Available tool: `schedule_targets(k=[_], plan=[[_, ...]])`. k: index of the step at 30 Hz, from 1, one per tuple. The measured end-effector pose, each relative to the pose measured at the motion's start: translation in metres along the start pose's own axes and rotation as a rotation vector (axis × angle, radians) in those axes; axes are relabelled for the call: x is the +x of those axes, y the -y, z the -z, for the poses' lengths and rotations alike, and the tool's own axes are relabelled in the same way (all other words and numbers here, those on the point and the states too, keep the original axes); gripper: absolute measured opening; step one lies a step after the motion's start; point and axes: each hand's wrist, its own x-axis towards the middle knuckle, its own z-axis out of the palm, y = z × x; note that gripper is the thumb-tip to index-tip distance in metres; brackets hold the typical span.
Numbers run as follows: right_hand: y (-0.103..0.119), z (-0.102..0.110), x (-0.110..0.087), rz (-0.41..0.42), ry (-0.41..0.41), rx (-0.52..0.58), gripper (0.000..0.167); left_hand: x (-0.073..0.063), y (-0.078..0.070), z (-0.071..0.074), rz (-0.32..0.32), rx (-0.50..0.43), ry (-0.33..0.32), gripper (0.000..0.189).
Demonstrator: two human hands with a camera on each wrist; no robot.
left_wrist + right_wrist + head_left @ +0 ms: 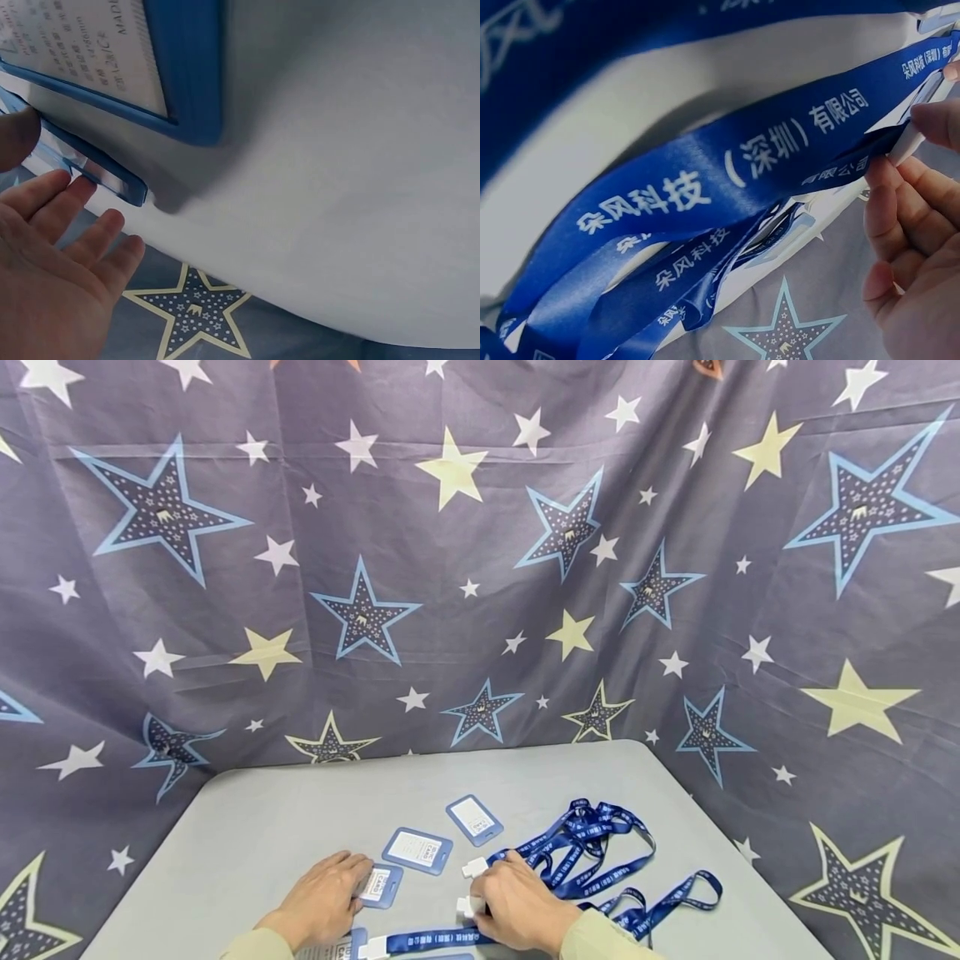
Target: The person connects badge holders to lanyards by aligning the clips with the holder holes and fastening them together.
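My left grip (pixel 322 897) pinches a blue-framed rectangular card holder (pixel 387 887) over the grey counter (pixel 247 827), long axis sideways, slotted end pointing right. My right grip (pixel 521 902) holds a blue ribbon lanyard (pixel 836 172) by its white clip (pixel 468 907), aimed left.

The head view looks forward and down, close wrist views across the same table (pixel 262 810).
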Motion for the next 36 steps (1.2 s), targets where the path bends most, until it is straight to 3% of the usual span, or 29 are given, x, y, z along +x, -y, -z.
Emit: schedule_targets(k=[6, 15, 22, 36], plan=[[0.001, 0.000, 0.002, -0.021, 0.035, 0.006, 0.030, 0.001, 0.000, -0.002, -0.013, 0.022, -0.018, 0.053], [0.001, -0.001, 0.005, -0.043, 0.073, 0.009, 0.032, 0.004, 0.000, -0.002, 0.002, 0.022, 0.015, 0.054], [0.003, 0.000, 0.007, -0.028, 0.065, -0.002, 0.031, 0.004, 0.000, -0.002, -0.028, 0.032, 0.001, 0.057], [0.007, -0.003, 0.014, -0.030, 0.060, -0.021, 0.026, 0.005, -0.006, -0.005, -0.030, 0.031, -0.001, 0.055]])
